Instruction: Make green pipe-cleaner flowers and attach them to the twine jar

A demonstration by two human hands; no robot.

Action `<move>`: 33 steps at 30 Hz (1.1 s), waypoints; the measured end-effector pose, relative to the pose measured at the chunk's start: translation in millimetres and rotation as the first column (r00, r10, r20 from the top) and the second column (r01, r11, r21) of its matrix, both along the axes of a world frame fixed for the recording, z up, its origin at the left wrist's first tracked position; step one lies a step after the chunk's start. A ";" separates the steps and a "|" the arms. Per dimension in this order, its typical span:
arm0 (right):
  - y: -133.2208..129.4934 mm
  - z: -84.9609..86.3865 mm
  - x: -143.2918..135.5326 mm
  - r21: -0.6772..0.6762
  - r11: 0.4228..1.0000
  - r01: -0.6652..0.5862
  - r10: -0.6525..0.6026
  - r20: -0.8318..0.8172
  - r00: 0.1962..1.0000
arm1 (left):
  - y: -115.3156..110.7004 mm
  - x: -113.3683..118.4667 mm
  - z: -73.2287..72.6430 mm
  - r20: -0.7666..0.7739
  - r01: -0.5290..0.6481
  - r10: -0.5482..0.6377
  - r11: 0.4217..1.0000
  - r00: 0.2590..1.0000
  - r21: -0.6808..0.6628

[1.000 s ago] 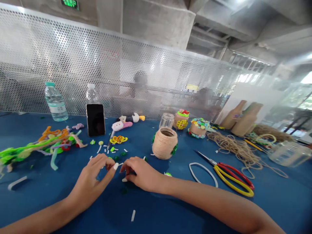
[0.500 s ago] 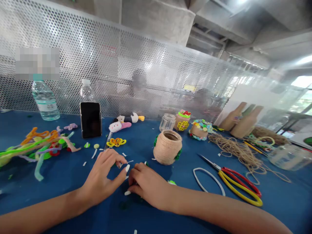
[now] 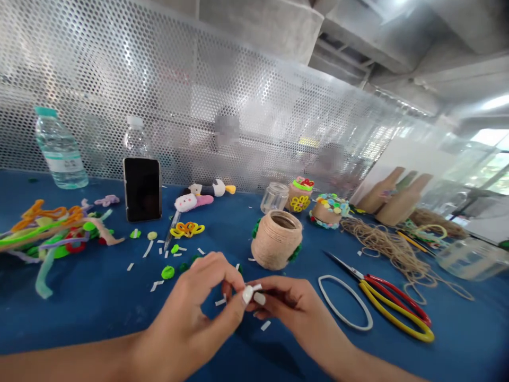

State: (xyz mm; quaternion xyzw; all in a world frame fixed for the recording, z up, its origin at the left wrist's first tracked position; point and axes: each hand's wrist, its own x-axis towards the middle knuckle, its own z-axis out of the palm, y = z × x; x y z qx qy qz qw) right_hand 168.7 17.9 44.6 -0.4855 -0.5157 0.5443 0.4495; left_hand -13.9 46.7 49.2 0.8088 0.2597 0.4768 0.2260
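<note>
My left hand [image 3: 199, 310] and my right hand [image 3: 304, 313] meet over the table in front of the jar, each with thumb and fingers pinched. A small white strip [image 3: 257, 287] sticks out at the left thumb tip, between the two hands. What the right fingers grip is mostly hidden; it looks small and dark. Just behind stands a twine-wrapped jar [image 3: 274, 241] with green fuzzy bits on its sides. Bright green pom-poms [image 3: 167, 272] and white paper scraps [image 3: 157, 285] lie beside the left hand.
Red-and-yellow scissors [image 3: 392, 305] and a white pipe-cleaner loop [image 3: 345, 302] lie at right, before loose twine [image 3: 382, 244]. Decorated jars [image 3: 328, 211] and a glass jar [image 3: 274, 197] stand behind. At left are a phone [image 3: 142, 189], water bottle [image 3: 63, 154] and pipe cleaners [image 3: 51, 239].
Both hands have come together and moved right. The right hand has lifted off the table and turned, and its fingertips now meet the left's. Pom-poms and scraps beside the left hand are uncovered.
</note>
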 end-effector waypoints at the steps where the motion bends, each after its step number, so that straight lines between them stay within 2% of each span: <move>1: -0.5 0.1 1.3 -0.014 1.000 0.020 -0.020 -0.020 1.000 | -0.5 4.4 -5.4 -0.011 0.024 -0.024 1.000 1.000 0.006; 6: -0.5 -2.3 2.5 -0.065 0.995 0.075 -0.078 -0.046 0.996 | 5.7 7.6 -29.0 -0.090 0.097 -0.088 0.990 0.992 0.100; 9: -2.4 -4.3 1.5 -0.122 0.989 0.079 -0.089 -0.078 0.993 | 8.7 3.1 -31.6 -0.116 0.077 -0.072 0.996 0.991 0.041; 15: -9.2 -9.4 4.2 -0.210 0.974 0.082 -0.137 -0.260 0.956 | 9.1 3.9 -31.5 -0.191 0.066 -0.079 0.995 0.978 -0.072; 25: -14.8 -7.1 0.5 -0.200 0.979 0.048 -0.087 -0.190 0.978 | 8.7 4.1 -30.7 -0.273 0.078 -0.111 0.989 0.956 -0.128; 30: -13.7 -5.7 -3.7 -0.131 0.991 0.000 -0.006 -0.047 0.999 | 8.4 5.1 -31.1 -0.315 0.065 -0.107 0.988 0.943 -0.140; 33: -11.8 -6.7 -4.5 -0.103 0.995 0.003 -0.001 0.022 1.000 | 8.2 5.7 -32.0 -0.325 0.065 -0.103 0.990 0.940 -0.126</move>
